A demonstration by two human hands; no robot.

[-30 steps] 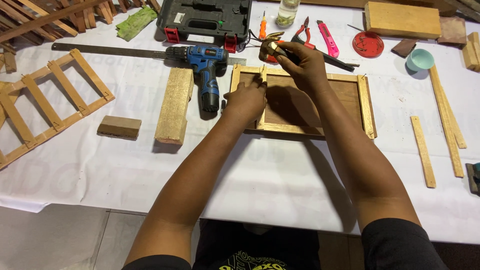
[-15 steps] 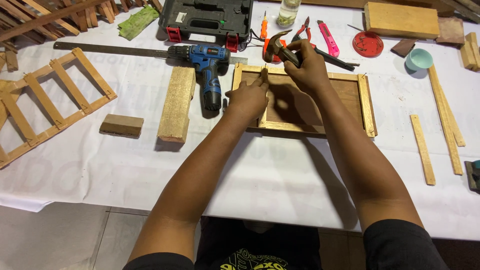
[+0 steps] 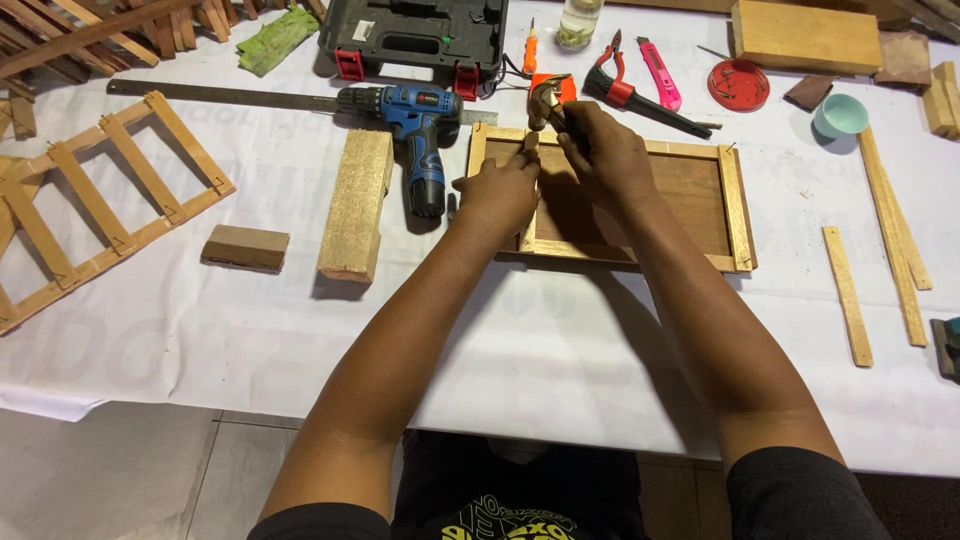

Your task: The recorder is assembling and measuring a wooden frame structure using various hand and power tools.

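A shallow wooden frame [image 3: 735,195] with a brown panel lies on the white table cover. My left hand [image 3: 498,190] rests on its left part and pinches a thin upright wooden strip [image 3: 530,150] that crosses the frame. My right hand [image 3: 600,150] grips a hammer [image 3: 545,100] close to its metal head, which hovers just above the frame's far edge by the strip's top end.
A blue cordless drill [image 3: 415,125] and a wooden block [image 3: 355,200] lie left of the frame, a slatted ladder-like frame [image 3: 100,210] farther left. Behind are a black tool case [image 3: 415,35], pliers [image 3: 625,85], a pink knife [image 3: 657,85], a red lid [image 3: 740,85]. Loose strips [image 3: 848,295] lie right.
My right hand has brought the hammer head down and to the left, from above the frame's far edge to just over the strip's top. My left hand stays on the strip.
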